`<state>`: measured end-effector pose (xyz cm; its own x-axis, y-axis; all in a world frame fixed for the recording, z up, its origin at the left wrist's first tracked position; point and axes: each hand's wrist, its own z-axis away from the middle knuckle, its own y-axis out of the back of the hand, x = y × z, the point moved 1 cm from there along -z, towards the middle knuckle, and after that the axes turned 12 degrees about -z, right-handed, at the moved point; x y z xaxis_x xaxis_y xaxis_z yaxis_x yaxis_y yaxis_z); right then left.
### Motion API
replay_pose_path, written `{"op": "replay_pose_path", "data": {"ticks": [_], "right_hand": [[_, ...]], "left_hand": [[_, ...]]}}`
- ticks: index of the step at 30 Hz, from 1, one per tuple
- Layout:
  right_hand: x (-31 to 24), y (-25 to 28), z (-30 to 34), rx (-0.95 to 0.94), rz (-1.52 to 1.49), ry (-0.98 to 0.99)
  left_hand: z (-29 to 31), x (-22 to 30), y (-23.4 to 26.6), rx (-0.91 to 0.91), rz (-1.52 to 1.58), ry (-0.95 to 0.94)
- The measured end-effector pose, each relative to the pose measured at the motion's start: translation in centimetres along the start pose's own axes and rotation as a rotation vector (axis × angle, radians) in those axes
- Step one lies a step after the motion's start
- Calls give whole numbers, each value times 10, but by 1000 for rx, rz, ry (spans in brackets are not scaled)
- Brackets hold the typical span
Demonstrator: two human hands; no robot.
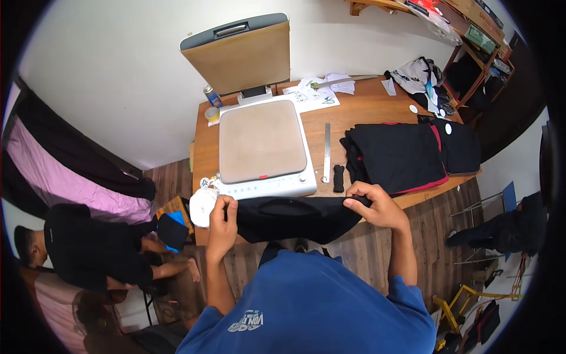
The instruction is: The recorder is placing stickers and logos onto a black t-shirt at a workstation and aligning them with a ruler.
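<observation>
1 black cloth (295, 223), pinched at both upper corners

Cloth hangs btwn the hands at the near edge of the table (361, 101), just in front of the press (283, 188). L hand (220, 227) grips its upper L corner btwn thumb & fingers; R hand (378, 206) pinches the upper R corner likewise. Prob. held w/ corners apart to keep the top edge taut; lower part sags loose. Curved line across it: seam, pocket or fold, can't tell. Also unclear if it touches the press; some fingertips hidden behind it.

Press's upper platen (244, 56) is tipped back, presumably for access to the tan lower pad (262, 141). Steel ruler (326, 152) & small black bundle (338, 179) lie just R, likely for easy reach; bundle's nature unclear. Farther R, dark garments w/ red edging (401, 156) lie stacked, seemingly flat to limit creases; overlap hides the count. Tape roll (211, 114) & spray can (212, 97) sit L of the press, maybe parked out of the way. White round item (202, 207) by L hand: ID unclear.

Far L, bent co-worker in black (94, 248), hands mostly hidden. Far R, person in dark clothes (519, 227), only partly visible.
</observation>
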<state>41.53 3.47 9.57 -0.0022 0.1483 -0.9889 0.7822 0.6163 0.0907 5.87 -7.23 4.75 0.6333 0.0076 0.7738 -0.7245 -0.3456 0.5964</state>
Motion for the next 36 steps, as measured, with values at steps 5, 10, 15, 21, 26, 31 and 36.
{"op": "replay_pose_path", "data": {"ticks": [5, 10, 15, 21, 26, 31, 36], "right_hand": [[19, 7, 15, 23, 8, -83], [39, 2, 20, 61, 134, -135], [44, 14, 24, 73, 509, -73], [33, 37, 28, 142, 417, -246], [-14, 35, 18, 324, 288, 30], [-24, 48, 14, 385, 386, 189], [-24, 50, 6, 423, 391, 225]], "left_hand": [[8, -12, -4, -74, -59, 23], [13, -29, -18, -26, -122, -22], [8, -19, -18, 198, -18, -40], [-17, 12, 10, 296, -198, -153], [-38, 30, 43, 234, -290, -320], [-50, 47, 52, 119, -264, -302], [-48, 55, 49, -251, -19, -319]]}}
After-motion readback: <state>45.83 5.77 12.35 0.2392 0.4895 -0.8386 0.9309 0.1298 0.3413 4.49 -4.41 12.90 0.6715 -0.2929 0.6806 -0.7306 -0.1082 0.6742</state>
